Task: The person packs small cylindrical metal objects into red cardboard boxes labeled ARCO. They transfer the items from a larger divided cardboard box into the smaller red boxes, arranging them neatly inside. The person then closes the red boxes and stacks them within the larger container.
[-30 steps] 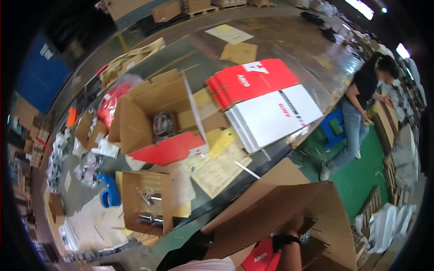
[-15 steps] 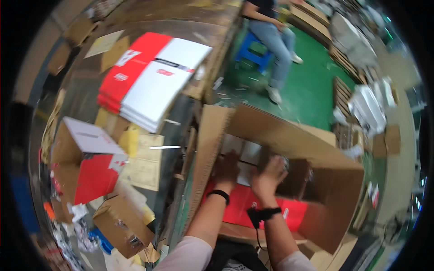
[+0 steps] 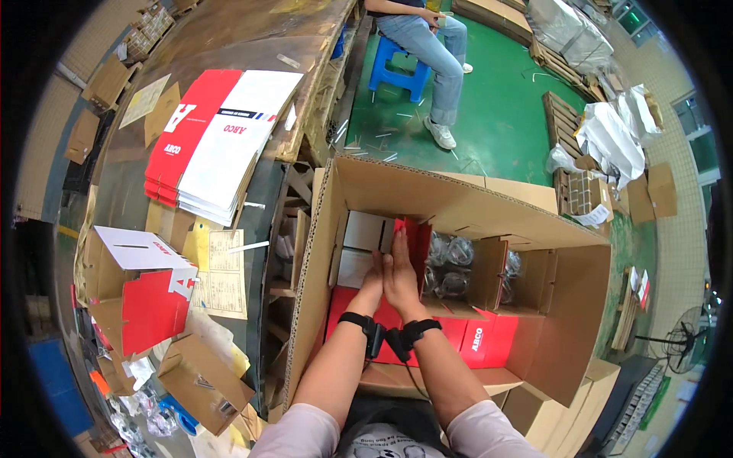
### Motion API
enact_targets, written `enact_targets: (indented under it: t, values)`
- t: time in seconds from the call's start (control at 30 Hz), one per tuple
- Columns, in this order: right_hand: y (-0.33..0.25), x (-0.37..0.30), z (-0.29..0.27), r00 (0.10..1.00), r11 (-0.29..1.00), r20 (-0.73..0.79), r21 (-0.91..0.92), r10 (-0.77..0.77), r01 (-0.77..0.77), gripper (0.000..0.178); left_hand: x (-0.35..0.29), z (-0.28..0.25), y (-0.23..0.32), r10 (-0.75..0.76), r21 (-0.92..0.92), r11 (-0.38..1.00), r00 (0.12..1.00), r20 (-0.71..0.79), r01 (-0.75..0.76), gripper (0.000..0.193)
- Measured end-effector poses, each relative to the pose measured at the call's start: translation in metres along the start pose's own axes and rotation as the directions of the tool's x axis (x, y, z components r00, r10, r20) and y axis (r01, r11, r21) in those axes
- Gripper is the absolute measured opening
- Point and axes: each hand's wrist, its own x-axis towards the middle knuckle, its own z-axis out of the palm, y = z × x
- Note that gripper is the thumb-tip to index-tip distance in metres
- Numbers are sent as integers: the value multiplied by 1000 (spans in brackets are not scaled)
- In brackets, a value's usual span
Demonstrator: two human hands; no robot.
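Both hands are inside a large open cardboard carton [image 3: 569, 328], side by side with palms facing. My left hand [image 3: 372, 281] is open, fingers straight, beside white box tops [image 3: 356, 256]; its fingertips are partly covered by the other hand. My right hand [image 3: 400, 271] is open and flat, its fingers along an upright red panel [image 3: 416, 248]. Right of that panel, several clear plastic-wrapped items [image 3: 450, 263] sit in an open brown inner box. More wrapped items [image 3: 510, 271] lie behind a cardboard divider. Red boxes [image 3: 481, 340] line the carton's near side.
A worktable [image 3: 305, 84] at left carries a stack of flat red-and-white cartons [image 3: 221, 141], an open red-and-white box [image 3: 156, 305] and a small brown box [image 3: 205, 382]. A person [image 3: 431, 57] sits on a blue stool [image 3: 398, 75] beyond the carton. A fan [image 3: 678, 340] stands at right.
My hands have come together. The right one has moved left, off the brown inner box, to the red panel. Wrapped items now show in that box. The whole view has shifted and sharpened.
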Motion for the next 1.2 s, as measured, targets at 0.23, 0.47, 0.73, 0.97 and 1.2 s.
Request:
enact_targets:
  t: [0.23, 0.47, 0.73, 0.97, 1.2]
  values:
    - [20, 23, 36, 843, 852, -221, 325, 491, -411, 72, -7, 3, 11, 197, 65, 976, 968, 152, -209, 43]
    - [34, 5, 47, 899, 927, -294, -90, 325, -364, 82, 17, -29, -11, 205, -210, 959, 978, 44, -192, 25]
    - [38, 14, 64, 902, 833, -298, -370, 313, -411, 66, -88, -2, 62, 912, 713, 247, 405, 57, -657, 22]
    - [20, 24, 67, 885, 784, -240, -413, 398, -464, 70, -91, 9, 70, 885, 745, 380, 450, -120, -549, 38]
    - [29, 22, 66, 957, 856, -163, -431, 239, -287, 84, -74, -11, 65, 833, 745, 428, 544, -105, -512, 45]
